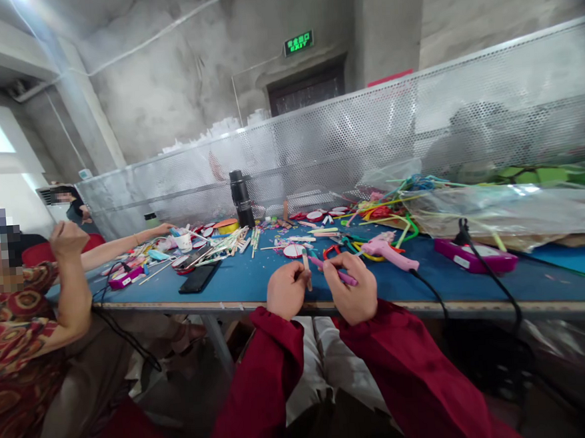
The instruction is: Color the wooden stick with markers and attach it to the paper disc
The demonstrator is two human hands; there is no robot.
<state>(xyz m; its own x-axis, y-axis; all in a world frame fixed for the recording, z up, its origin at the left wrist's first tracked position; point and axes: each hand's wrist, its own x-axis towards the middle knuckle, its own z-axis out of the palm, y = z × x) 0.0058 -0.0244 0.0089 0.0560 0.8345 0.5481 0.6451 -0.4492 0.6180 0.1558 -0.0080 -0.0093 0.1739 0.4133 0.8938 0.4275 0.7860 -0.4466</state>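
my left hand (287, 290) is curled nearly closed around a thin wooden stick (307, 269), held upright just above the near edge of the blue table (257, 281). my right hand (351, 288) is closed in a pinch on a purple strip (337, 272) that slants across toward the stick; whether the two touch i cannot tell. nothing looks joined yet, so i judge the piece is at an early stage. just beyond my right hand the pink glue gun (389, 251) lies on the table, untouched, its black cord (430, 289) running off the edge. further back sit loose sticks, a black flask (241, 198) and a phone (200, 277). a person's arm (124, 245) reaches in from the left.
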